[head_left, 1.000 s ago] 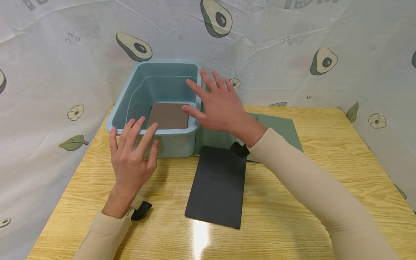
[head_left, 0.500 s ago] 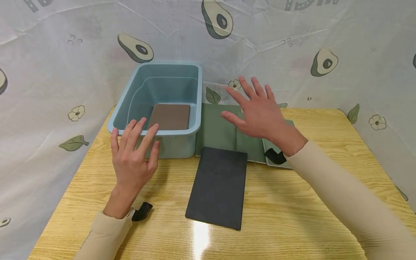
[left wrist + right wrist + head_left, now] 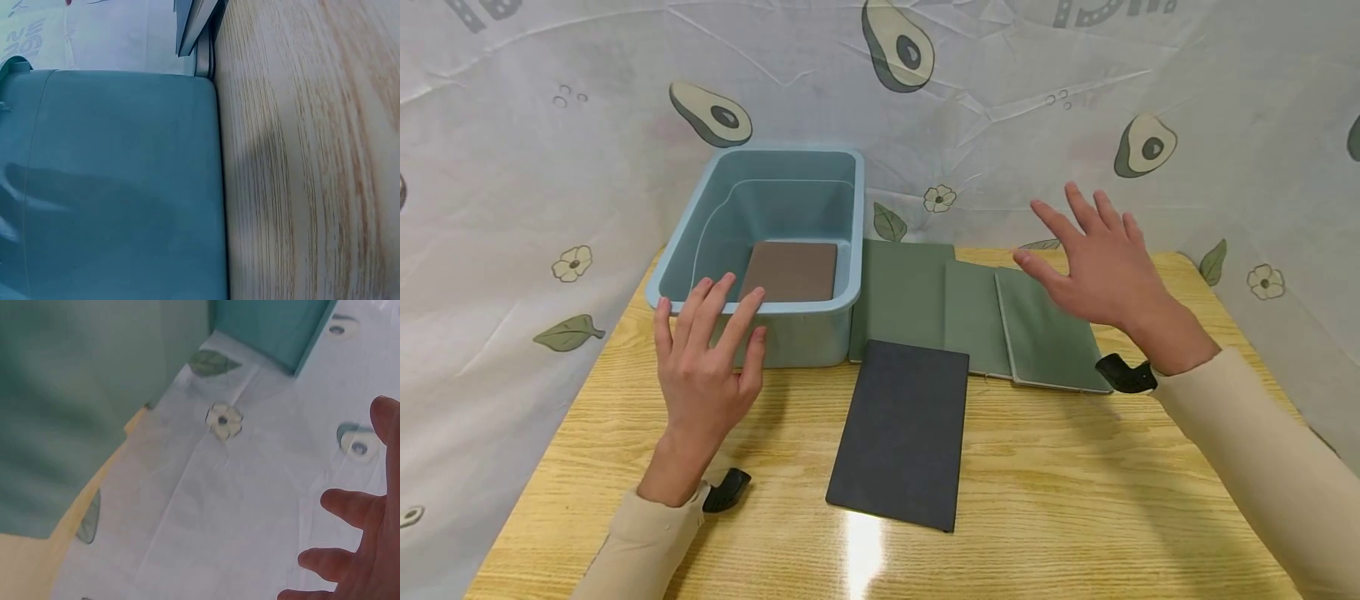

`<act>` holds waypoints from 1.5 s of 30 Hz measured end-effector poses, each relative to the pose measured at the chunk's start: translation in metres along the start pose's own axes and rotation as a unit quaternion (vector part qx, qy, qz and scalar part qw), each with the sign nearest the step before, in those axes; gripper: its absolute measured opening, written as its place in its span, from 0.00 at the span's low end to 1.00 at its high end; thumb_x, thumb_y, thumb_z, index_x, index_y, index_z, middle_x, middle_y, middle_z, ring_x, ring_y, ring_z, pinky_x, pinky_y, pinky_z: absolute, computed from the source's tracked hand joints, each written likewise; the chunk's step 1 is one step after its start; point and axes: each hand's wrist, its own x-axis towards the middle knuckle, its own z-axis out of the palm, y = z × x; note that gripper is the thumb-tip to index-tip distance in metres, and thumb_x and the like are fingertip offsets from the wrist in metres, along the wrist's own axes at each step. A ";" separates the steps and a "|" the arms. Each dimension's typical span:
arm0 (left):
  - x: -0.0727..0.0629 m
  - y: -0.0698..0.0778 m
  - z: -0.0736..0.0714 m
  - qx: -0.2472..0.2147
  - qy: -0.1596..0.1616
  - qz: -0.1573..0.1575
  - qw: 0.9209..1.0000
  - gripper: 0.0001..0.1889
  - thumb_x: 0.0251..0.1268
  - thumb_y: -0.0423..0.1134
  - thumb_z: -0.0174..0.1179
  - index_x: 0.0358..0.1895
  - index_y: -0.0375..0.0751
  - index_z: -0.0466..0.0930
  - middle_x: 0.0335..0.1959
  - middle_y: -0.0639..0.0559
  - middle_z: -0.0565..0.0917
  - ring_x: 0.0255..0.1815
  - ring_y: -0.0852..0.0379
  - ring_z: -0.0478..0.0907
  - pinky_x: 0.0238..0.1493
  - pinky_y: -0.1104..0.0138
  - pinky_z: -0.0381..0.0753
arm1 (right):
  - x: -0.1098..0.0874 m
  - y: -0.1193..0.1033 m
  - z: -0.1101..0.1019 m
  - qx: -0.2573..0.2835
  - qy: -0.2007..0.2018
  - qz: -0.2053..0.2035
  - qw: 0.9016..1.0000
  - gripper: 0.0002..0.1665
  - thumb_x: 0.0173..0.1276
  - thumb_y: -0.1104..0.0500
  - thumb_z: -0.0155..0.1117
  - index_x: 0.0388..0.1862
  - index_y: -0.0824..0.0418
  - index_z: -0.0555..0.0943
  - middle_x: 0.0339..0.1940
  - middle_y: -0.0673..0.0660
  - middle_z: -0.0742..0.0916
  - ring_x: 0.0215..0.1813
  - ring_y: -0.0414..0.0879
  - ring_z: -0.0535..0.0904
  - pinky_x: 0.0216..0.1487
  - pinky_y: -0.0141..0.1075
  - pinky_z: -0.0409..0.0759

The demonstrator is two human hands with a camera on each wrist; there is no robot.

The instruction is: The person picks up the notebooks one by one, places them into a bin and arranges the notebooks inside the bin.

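Observation:
My left hand [image 3: 707, 362] is at the near rim of a light blue plastic bin [image 3: 805, 337], relaxed fingers over the rim and thumb in front of the wall. A brown flat book [image 3: 792, 271] lies on the bin's floor. The bin's outer wall [image 3: 125, 175] fills much of the left wrist view, with a hand's shadow on it. Fingers spread, my right hand [image 3: 1105, 267] hovers above the far right of the table, holding nothing. Beside it lies the rightmost green notebook [image 3: 1052, 333]; only its fingers [image 3: 350, 509] show in the right wrist view.
Two more green notebooks, the middle one [image 3: 976, 321] and the left one [image 3: 906, 292], overlap in a row beside the bin. A black notebook [image 3: 898, 433] lies in front, over their near edge. Behind the wooden table [image 3: 1075, 500] hangs a printed sheet [image 3: 1000, 142].
My right hand has moved right, from beside the bin's rim across the green notebooks, uncovering them. My left hand has stayed at the rim.

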 end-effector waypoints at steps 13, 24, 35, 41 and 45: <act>0.005 0.004 -0.001 0.007 -0.007 -0.004 1.000 0.22 0.68 0.38 0.64 0.65 0.50 0.87 0.66 0.40 0.85 0.71 0.36 0.78 0.77 0.34 0.60 | -0.011 0.042 -0.004 0.052 0.004 0.038 0.998 0.50 0.82 0.27 0.39 0.91 0.52 0.46 0.89 0.72 0.39 0.85 0.83 0.32 0.81 0.76 0.35; 0.008 0.005 -0.003 0.011 -0.013 -0.004 1.000 0.22 0.68 0.38 0.64 0.65 0.51 0.87 0.67 0.40 0.85 0.70 0.36 0.78 0.77 0.33 0.60 | -0.014 0.055 0.021 0.093 -0.005 0.039 0.995 0.53 0.83 0.30 0.43 0.91 0.54 0.37 0.86 0.81 0.43 0.82 0.89 0.38 0.77 0.79 0.41; 0.008 0.005 -0.003 0.010 -0.013 -0.002 1.000 0.22 0.68 0.38 0.64 0.65 0.51 0.87 0.67 0.40 0.85 0.70 0.36 0.78 0.77 0.33 0.61 | -0.021 0.052 0.076 0.125 -0.106 0.056 0.985 0.54 0.84 0.30 0.40 0.90 0.60 0.39 0.84 0.85 0.44 0.82 0.88 0.37 0.76 0.80 0.40; 0.008 0.005 -0.005 0.012 -0.016 0.000 1.000 0.22 0.68 0.38 0.64 0.65 0.51 0.86 0.67 0.40 0.85 0.70 0.35 0.78 0.76 0.32 0.61 | -0.023 0.059 0.095 0.162 -0.143 0.049 0.975 0.53 0.85 0.33 0.42 0.89 0.66 0.40 0.84 0.85 0.45 0.83 0.87 0.38 0.76 0.80 0.37; 0.007 0.004 -0.005 0.012 -0.015 0.002 1.000 0.22 0.68 0.38 0.64 0.65 0.51 0.86 0.67 0.40 0.85 0.70 0.36 0.78 0.76 0.32 0.61 | -0.024 0.061 0.102 0.163 -0.161 0.061 0.971 0.54 0.85 0.32 0.42 0.89 0.66 0.39 0.83 0.87 0.44 0.81 0.89 0.39 0.75 0.81 0.42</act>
